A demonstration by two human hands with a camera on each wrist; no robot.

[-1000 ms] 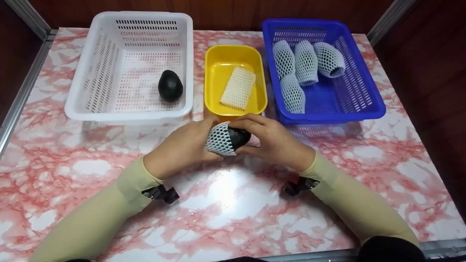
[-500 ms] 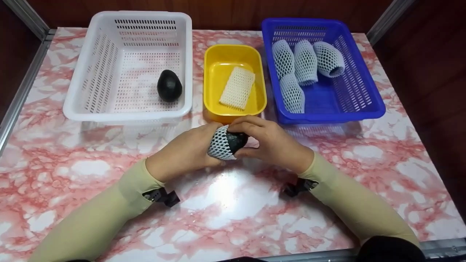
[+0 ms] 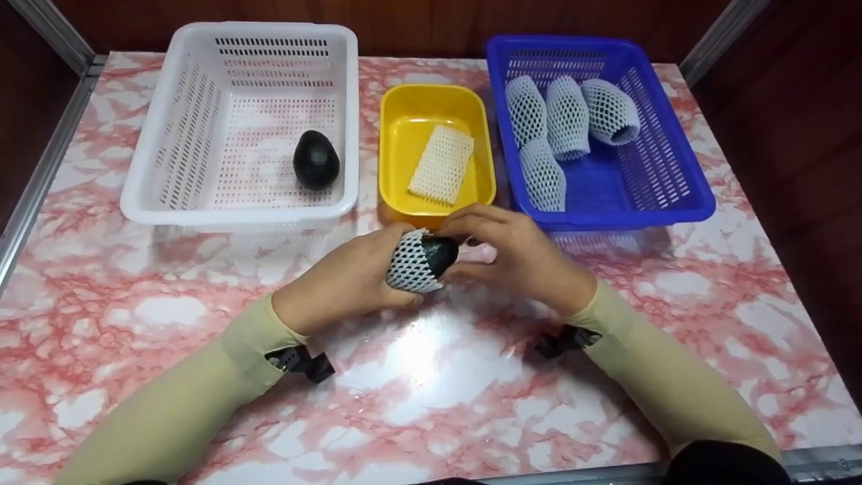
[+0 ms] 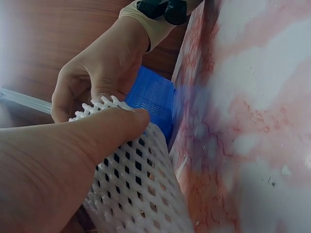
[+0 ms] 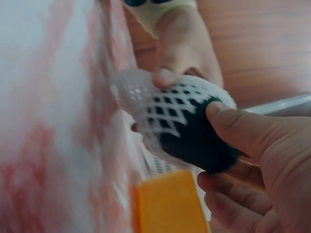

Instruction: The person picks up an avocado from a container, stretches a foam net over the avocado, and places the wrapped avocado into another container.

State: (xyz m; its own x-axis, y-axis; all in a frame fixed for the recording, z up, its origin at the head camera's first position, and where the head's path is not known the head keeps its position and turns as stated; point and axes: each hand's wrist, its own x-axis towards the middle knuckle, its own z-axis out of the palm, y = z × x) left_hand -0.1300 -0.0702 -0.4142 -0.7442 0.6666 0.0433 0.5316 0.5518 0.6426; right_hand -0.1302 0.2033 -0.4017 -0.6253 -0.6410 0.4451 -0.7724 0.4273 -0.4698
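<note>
Over the table's middle, my left hand (image 3: 343, 276) grips a dark avocado (image 3: 440, 256) through the white foam net sleeve (image 3: 409, 263) that covers part of it. The bare end of the avocado points toward my right hand (image 3: 518, 259). My right thumb and fingers pinch that end; in the right wrist view the thumb (image 5: 233, 121) lies on the dark skin near the net's edge. In the left wrist view my left thumb (image 4: 116, 126) presses on the netting (image 4: 138, 179), and the avocado's bare end is hidden.
A white basket (image 3: 236, 217) at back left holds one bare avocado (image 3: 316, 160). The yellow tub (image 3: 390, 145) in the middle contains a flat foam net (image 3: 442, 165). Several netted fruits (image 3: 567, 118) lie in the blue basket (image 3: 619, 217) at back right.
My right hand has shifted slightly right, and a gap between its thumb and fingers now shows the table. My left hand and the netted avocado have moved only a little.
</note>
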